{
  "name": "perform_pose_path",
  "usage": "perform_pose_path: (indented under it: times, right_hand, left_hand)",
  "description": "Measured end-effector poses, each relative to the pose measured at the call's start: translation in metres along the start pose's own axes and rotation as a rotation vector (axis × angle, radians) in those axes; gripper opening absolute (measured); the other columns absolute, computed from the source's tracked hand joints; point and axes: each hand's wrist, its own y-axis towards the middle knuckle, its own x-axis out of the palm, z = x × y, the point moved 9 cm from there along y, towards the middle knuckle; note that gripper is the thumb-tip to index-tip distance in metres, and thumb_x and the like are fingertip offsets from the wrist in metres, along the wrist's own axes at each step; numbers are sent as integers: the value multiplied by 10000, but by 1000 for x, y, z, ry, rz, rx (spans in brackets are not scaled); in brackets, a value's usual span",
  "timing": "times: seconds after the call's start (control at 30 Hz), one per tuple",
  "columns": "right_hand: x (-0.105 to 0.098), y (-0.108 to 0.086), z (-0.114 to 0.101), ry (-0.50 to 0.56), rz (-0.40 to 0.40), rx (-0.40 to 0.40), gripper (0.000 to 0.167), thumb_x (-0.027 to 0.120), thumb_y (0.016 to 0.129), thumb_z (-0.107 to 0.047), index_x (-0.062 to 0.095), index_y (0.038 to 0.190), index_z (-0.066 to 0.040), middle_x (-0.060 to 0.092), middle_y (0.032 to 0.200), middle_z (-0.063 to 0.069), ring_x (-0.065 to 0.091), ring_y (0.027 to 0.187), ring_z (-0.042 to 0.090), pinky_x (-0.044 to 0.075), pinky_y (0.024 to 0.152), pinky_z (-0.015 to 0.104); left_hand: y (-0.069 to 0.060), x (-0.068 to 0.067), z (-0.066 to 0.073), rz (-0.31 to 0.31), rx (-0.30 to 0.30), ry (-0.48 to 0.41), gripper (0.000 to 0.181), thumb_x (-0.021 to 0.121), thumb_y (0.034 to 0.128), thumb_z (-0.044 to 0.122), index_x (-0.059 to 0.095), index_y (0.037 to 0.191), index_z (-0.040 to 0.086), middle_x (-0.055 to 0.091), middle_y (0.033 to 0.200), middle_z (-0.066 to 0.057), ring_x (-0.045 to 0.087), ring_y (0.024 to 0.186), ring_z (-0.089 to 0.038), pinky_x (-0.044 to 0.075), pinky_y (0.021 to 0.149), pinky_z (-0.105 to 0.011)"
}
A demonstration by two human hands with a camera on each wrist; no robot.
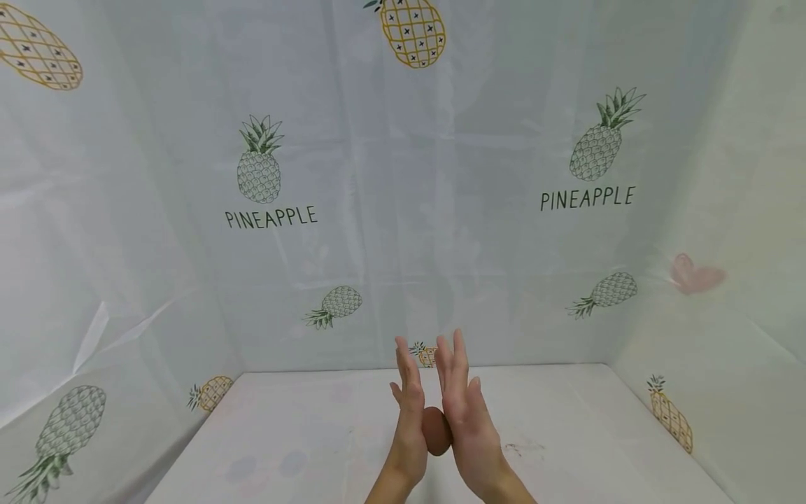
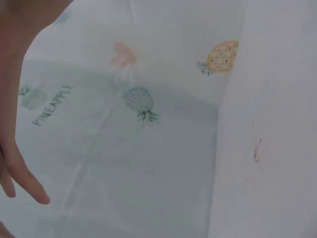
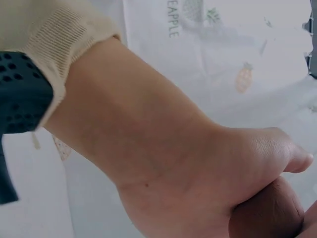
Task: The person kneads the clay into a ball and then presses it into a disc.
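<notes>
A smooth brown egg-shaped lump (image 1: pixel 436 431) is held between the palms of both hands, above the white table. My left hand (image 1: pixel 411 413) presses it from the left and my right hand (image 1: pixel 466 420) from the right. The fingers of both hands point up and away, straight, with a gap between the two hands. In the right wrist view the lump (image 3: pixel 267 213) shows below the right thumb, against the palm, partly cut off by the frame. The left wrist view catches only part of the left hand (image 2: pixel 12 148) at its left edge; the lump is out of sight there.
The white table (image 1: pixel 302 420) bears faint reddish-brown marks (image 1: pixel 525 446) right of the hands. A pale sheet printed with pineapples (image 1: pixel 259 178) hangs behind and along both sides. A cream sleeve (image 3: pixel 64 44) and a dark perforated device (image 3: pixel 25 94) are on the right wrist.
</notes>
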Motion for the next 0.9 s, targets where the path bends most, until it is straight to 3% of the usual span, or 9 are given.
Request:
perform_pose_path:
  times: [0.13, 0.33, 0.47, 0.6, 0.63, 0.7, 0.83, 0.9]
  right_hand:
    - [-11, 0, -4, -31, 54, -51, 581, -115, 1070, -511, -249, 1634, -463, -204, 1761, -135, -258, 1608, 215, -292, 1134, 715]
    - [-34, 0, -8, -102, 169, -94, 579, -76, 1083, -504, -214, 1644, -474, -186, 1760, -157, -238, 1617, 229, -307, 1119, 723]
    - [-49, 1, -8, -116, 234, -97, 565, -17, 1095, -524, -172, 1639, -519, -210, 1750, -162, -277, 1604, 233, -311, 1099, 753]
    - [-59, 3, -3, -124, 266, -79, 548, 3, 1106, -533, -158, 1629, -540, -235, 1741, -158, -303, 1593, 258, -304, 1106, 754]
    - [-59, 3, 0, -129, 266, -65, 545, -4, 1105, -539, -162, 1626, -543, -240, 1737, -167, -305, 1592, 258, -303, 1107, 754]
    - [-58, 4, 8, -134, 251, -30, 542, -27, 1099, -553, -175, 1620, -546, -262, 1721, -190, -323, 1583, 241, -307, 1104, 753]
    - [-45, 5, 26, -124, 166, 77, 533, -80, 1076, -585, -219, 1590, -567, -344, 1657, -257, -391, 1538, 198, -338, 1083, 742]
    - [-36, 4, 33, -106, 115, 127, 533, -99, 1068, -594, -239, 1582, -567, -345, 1646, -266, -268, 1593, 234, -341, 1090, 731]
  left_hand:
    - [-3, 12, 3, -31, 23, 31, 594, 83, 1140, 345, -177, 1674, 377, -230, 1741, 170, -250, 1597, -95, -320, 1166, -636]
    - [-14, 34, 14, -133, 62, -30, 591, 72, 1146, 280, -185, 1673, 352, -258, 1739, 147, -300, 1582, -126, -337, 1153, -597]
    - [-22, 46, 28, -200, 99, -86, 599, 76, 1143, 259, -195, 1673, 329, -285, 1732, 153, -338, 1563, -117, -339, 1171, -359]
    - [-27, 51, 46, -228, 196, -97, 608, 67, 1133, 202, -203, 1677, 230, -307, 1736, 78, -350, 1564, -166, -264, 1157, -150]
    - [-29, 51, 48, -227, 200, -99, 608, 68, 1133, 199, -200, 1678, 228, -306, 1738, 68, -351, 1565, -171, -281, 1166, -178]
    - [-29, 48, 50, -213, 165, -92, 601, 62, 1138, 225, -191, 1681, 267, -297, 1739, 91, -350, 1566, -165, -305, 1215, -348]
    - [-28, 37, 44, -155, -7, -77, 566, 51, 1143, 375, -162, 1662, 451, -252, 1724, 232, -363, 1550, -146, -290, 1123, -743]
    - [-25, 30, 43, -124, -44, -65, 559, 49, 1135, 426, -153, 1651, 491, -243, 1713, 270, -355, 1549, -164, -267, 1096, -798]
